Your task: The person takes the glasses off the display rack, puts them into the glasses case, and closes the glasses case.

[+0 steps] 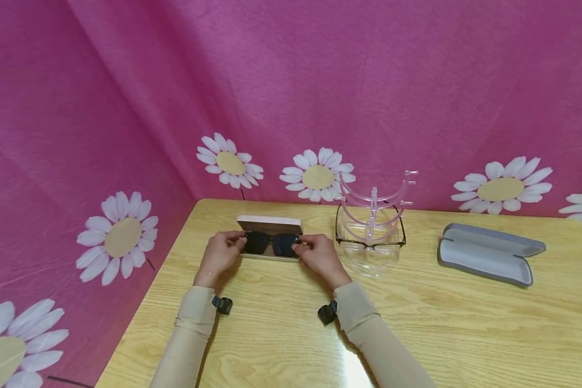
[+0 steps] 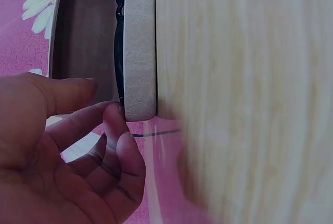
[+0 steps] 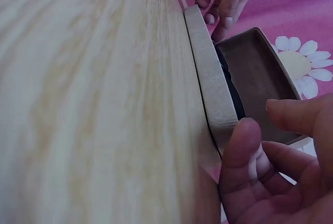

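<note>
A pair of black sunglasses (image 1: 284,244) lies across an open glasses case (image 1: 270,220), pale beige outside and brown inside. At its left end my left hand (image 1: 221,253) holds the frame between thumb and finger. My right hand (image 1: 321,255) grips the opposite end in the same way. In the left wrist view a thin dark edge of the sunglasses (image 2: 119,52) shows behind the case's front wall (image 2: 140,47), with my fingertips right at the corner. From the right wrist, the front wall (image 3: 210,73) hides most of the lenses.
Right of the case stands a clear tiered display stand (image 1: 371,215), with black-framed eyeglasses (image 1: 370,246) on a lower tier. Farther right lies an open grey glasses case (image 1: 485,261). A pink flowered cloth (image 1: 291,81) hangs behind and left of the wooden table (image 1: 271,334).
</note>
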Available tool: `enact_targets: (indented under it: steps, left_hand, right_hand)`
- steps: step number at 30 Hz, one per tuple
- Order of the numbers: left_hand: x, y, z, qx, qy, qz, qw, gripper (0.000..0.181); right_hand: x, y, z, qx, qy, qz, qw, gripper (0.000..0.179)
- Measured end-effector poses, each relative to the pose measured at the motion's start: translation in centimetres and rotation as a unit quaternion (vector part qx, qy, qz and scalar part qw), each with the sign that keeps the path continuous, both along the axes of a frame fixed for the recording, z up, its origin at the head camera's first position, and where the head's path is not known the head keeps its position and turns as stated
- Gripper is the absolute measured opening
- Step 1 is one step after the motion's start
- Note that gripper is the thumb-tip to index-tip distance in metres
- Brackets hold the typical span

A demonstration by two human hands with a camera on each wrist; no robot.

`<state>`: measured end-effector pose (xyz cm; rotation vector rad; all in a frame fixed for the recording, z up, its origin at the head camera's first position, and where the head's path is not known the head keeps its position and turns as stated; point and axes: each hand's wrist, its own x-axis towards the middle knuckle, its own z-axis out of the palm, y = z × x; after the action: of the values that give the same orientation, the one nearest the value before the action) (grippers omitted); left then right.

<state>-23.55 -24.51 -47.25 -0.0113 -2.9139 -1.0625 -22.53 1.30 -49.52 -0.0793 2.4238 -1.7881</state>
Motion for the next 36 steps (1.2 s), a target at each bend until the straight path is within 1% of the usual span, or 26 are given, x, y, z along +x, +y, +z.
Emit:
enact_targets:
  steps: [2, 3, 9, 11, 16, 18, 23, 26, 30, 33, 36]
  left_hand:
    - [0.03, -0.03, 0.06, 0.001, 0.001, -0.001, 1.0000, 0.034]
    - [0.04, -0.03, 0.08, 0.001, 0.000, -0.001, 1.0000, 0.034]
    - [0.12, -0.01, -0.05, 0.002, -0.009, -0.002, 1.0000, 0.035]
    - [0.11, -0.01, -0.08, 0.003, -0.008, -0.004, 1.0000, 0.035]
    - [0.02, -0.08, -0.17, 0.008, -0.005, -0.004, 0.9999, 0.035]
    - [0.04, -0.12, -0.20, 0.008, -0.005, -0.003, 1.0000, 0.035]
    - [0.03, -0.18, -0.20, -0.001, 0.001, 0.003, 1.0000, 0.032]
    - [0.04, -0.27, -0.23, 0.003, -0.001, 0.002, 1.0000, 0.030]
    - [0.03, -0.37, -0.30, 0.018, -0.015, -0.005, 0.9997, 0.037]
    - [-0.02, -0.34, -0.33, 0.020, -0.019, -0.004, 0.9996, 0.041]
    - [-0.05, -0.22, -0.33, 0.026, -0.018, -0.007, 0.9995, 0.040]
  right_hand:
    - [0.03, 0.03, 0.06, 0.010, 0.001, 0.006, 0.9999, 0.043]
    - [0.02, 0.05, 0.04, 0.005, 0.000, 0.006, 1.0000, 0.043]
    - [0.04, 0.32, -0.34, -0.054, -0.013, 0.003, 0.9985, 0.043]
    - [0.02, 0.44, -0.40, -0.051, -0.016, 0.011, 0.9985, 0.043]
    - [0.05, 0.51, -0.23, -0.003, -0.007, 0.039, 0.9992, 0.044]
    - [0.02, 0.48, -0.15, 0.004, -0.008, 0.042, 0.9991, 0.045]
    - [-0.24, 0.43, -0.32, -0.002, -0.015, 0.040, 0.9991, 0.045]
    - [-0.26, 0.41, -0.46, -0.004, -0.012, 0.039, 0.9992, 0.045]
    - [-0.19, 0.42, -0.49, -0.032, -0.019, 0.037, 0.9986, 0.044]
    - [-0.16, 0.44, -0.49, -0.053, -0.025, 0.032, 0.9978, 0.045]
    - [-0.12, 0.46, -0.44, -0.055, -0.025, 0.027, 0.9978, 0.045]
